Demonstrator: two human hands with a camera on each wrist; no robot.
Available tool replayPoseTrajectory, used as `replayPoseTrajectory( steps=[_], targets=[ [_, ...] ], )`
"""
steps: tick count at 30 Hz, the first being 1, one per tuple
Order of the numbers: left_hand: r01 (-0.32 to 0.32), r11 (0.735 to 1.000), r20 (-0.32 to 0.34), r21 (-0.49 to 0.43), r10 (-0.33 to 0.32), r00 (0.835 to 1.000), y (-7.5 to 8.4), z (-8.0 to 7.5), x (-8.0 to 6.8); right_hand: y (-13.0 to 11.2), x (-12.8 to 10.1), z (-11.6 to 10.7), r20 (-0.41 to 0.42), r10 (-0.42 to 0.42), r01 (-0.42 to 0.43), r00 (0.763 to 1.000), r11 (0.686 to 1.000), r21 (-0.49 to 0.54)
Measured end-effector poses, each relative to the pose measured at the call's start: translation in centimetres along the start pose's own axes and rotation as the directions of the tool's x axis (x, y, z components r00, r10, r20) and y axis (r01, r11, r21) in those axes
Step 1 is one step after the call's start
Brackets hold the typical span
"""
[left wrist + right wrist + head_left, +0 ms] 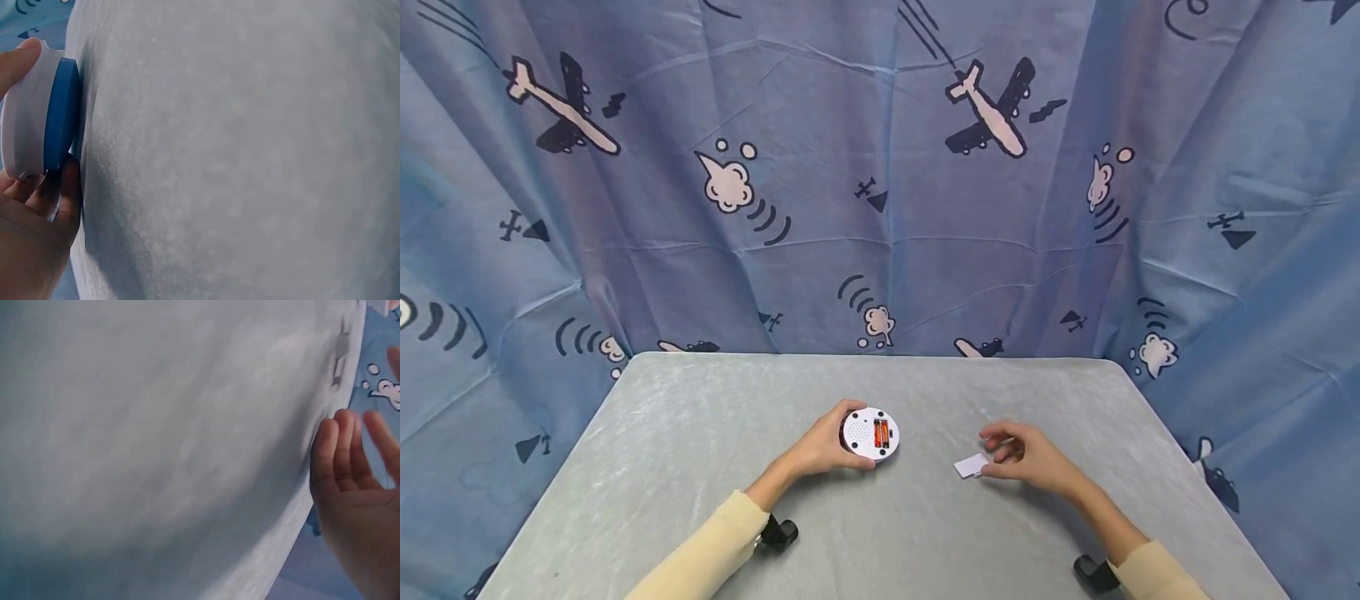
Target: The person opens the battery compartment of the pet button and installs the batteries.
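Note:
A round white device stands tilted on the grey table with its underside up, where an open compartment shows batteries. My left hand grips its rim from the left. In the left wrist view the device shows a white half and a blue half between my thumb and fingers. A small white cover lies flat on the table just left of my right hand. That hand hovers with loosely bent fingers; whether the thumb touches the cover is unclear. In the right wrist view my right hand is relaxed and holds nothing, apart from the cover.
A blue curtain printed with aeroplanes and clouds hangs behind and around the table. The table's rounded far corners and side edges are in view. Black wrist mounts sit on both forearms.

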State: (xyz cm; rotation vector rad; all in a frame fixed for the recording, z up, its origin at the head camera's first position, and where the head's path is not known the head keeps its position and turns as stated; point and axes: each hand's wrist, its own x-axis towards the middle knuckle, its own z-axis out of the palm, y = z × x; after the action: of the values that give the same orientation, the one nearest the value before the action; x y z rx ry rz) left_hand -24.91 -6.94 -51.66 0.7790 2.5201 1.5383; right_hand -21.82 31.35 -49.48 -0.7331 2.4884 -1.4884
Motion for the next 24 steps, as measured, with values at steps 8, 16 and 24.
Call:
replayPoseTrajectory(
  steps=[8, 16, 24],
  targets=[
    [-0.015, 1.000, 0.003, -0.016, 0.015, 1.000, 0.0, -0.1, 0.1, 1.2, 0.4, -0.7, 0.072, -0.080, 0.086, 0.994, 0.993, -0.079],
    [-0.013, 1.000, 0.005, -0.013, 0.014, 1.000, 0.1, 0.1, 0.0, 1.7, 1.4, -0.7, 0.126, -0.044, 0.063, 0.991, 0.986, -0.154],
    [-0.002, 1.000, 0.007, -0.018, 0.002, 1.000, 0.2, -0.1, 0.0, 2.0, 1.7, -0.5, 0.125, -0.069, 0.093, 0.990, 0.976, -0.197]
  ],
)
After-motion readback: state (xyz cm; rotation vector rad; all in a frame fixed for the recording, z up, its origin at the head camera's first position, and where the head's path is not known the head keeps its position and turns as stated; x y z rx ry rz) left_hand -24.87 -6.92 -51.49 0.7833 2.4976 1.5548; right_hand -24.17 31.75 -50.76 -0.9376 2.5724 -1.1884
